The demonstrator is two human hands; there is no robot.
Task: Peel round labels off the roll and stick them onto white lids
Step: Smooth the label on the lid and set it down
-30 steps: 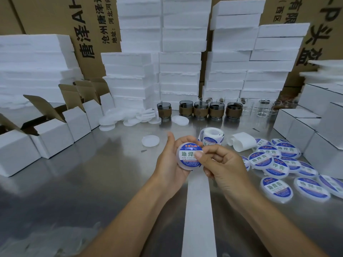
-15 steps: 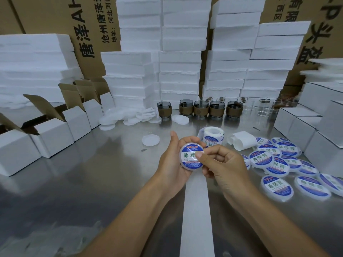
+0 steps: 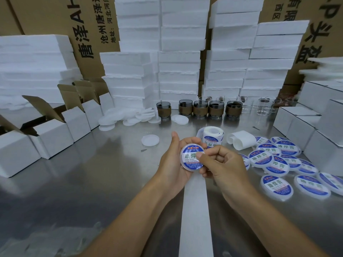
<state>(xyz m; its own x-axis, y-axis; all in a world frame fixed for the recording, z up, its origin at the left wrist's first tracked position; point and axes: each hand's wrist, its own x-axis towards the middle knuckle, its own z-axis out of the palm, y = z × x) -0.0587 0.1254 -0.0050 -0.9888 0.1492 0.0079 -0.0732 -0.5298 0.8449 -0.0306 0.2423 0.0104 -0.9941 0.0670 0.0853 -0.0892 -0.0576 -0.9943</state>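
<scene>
**A:** Which step was in hand?

**B:** The smoothing, I judge. The round blue-and-white paper label (image 3: 192, 154) already lay on the white round plastic lid (image 3: 190, 169), held above the steel table (image 3: 92, 173).

**A:** And the fingers?

**B:** The left hand (image 3: 174, 164) cupped the lid, fingers curled around its rim. The right hand (image 3: 222, 167) pinched its three o'clock edge with folded fingers, and the thumb (image 3: 199, 155) pressed on the label.

**A:** What did the next move call for?

**B:** Putting it among the labelled white lids (image 3: 274, 160) at three o'clock. Then a new label from the white label roll (image 3: 211, 138) at one o'clock, for the bare white lid (image 3: 150, 140) at eleven o'clock.
</scene>
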